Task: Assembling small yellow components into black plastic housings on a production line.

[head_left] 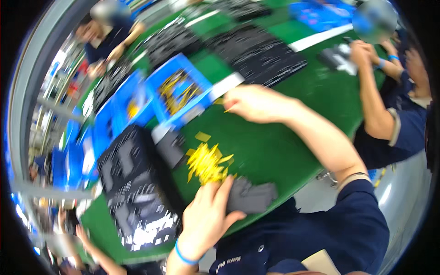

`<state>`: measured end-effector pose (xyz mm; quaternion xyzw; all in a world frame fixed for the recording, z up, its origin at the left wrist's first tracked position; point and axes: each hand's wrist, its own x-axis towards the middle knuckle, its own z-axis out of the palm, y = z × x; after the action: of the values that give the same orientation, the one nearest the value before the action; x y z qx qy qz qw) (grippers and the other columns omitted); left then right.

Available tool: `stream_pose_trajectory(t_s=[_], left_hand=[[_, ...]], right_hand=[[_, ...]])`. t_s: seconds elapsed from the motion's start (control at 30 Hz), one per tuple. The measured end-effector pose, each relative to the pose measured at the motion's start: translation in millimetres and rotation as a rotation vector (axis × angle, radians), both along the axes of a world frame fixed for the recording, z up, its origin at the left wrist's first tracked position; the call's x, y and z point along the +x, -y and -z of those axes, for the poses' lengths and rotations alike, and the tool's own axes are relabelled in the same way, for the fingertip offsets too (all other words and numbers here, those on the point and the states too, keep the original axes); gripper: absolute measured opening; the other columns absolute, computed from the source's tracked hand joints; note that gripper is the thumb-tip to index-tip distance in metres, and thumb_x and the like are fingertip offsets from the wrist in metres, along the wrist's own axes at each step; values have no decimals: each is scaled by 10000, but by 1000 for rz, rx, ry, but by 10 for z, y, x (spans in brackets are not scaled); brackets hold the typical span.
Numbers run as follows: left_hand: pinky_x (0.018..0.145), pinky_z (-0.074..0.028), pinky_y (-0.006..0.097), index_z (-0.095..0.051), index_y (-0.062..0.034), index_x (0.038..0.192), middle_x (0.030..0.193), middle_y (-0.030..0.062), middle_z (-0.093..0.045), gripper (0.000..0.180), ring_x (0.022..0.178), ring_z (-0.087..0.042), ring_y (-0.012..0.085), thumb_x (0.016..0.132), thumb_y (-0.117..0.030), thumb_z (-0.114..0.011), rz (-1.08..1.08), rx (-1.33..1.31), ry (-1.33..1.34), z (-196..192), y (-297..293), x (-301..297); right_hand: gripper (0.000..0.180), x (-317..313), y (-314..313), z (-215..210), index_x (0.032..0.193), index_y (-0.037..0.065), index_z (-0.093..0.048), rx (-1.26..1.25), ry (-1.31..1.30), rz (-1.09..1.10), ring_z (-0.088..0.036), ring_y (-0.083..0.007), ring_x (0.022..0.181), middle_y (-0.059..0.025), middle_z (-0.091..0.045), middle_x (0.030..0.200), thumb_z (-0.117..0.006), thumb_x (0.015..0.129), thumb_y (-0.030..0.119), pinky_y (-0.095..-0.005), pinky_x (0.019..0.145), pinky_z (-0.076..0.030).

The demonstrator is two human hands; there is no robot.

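My left hand [206,215], with a blue band at the wrist, lies with its fingers stretched out and thumb apart. Its fingertips reach the near edge of a pile of small yellow strips [205,161] on the green table. Against its index finger and thumb is a dark grey moulded part [251,196]. Farther off, my right hand [256,104] is closed in a pinch, and a bit of yellow strip shows at its fingertips. Another dark grey block [170,149] lies left of the pile. Motion blur hides fine detail.
A blue bin [201,81] holds yellow and dark strips; more blue bins stand left of it. A black tray of dark parts [137,183] lies at left, and black wrapped stacks [259,55] at the back. Co-workers' arms [373,91] are at right; other people sit at far left.
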<state>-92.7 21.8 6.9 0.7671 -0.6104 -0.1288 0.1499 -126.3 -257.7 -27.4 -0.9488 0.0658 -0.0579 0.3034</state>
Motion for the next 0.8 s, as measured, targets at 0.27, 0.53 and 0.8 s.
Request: stream_pose_trajectory(t_s=[0.27, 0.53, 0.8], left_hand=[[698, -484, 330, -480, -25, 1094, 888, 132, -585, 634, 764, -582, 293, 584, -118, -845, -249, -15, -137, -109, 62, -58], [616, -511, 295, -435, -22, 1246, 1018, 76, -519, 523, 809, -578, 174, 792, -101, -684, -411, -524, -690, 65, 133, 37], [537, -502, 185, -381, 2, 1334, 999, 97, -564, 422, 793, -593, 125, 918, 28, -442, -586, -723, -706, 319, 422, 93]], right_hand=[[235, 50, -112, 226, 1023, 11, -569, 613, 170, -364, -545, -162, 860, -81, -549, 962, -611, 794, 44, -302, 745, -484], [94, 58, -261, 257, 887, 2, -620, 703, 160, -222, -621, -143, 718, -74, -612, 843, -602, 852, 87, -282, 611, -522], [82, -42, -396, 47, 880, -3, -609, 816, 179, -137, -632, -140, 666, -82, -631, 793, -605, 841, 70, -267, 577, -517]])
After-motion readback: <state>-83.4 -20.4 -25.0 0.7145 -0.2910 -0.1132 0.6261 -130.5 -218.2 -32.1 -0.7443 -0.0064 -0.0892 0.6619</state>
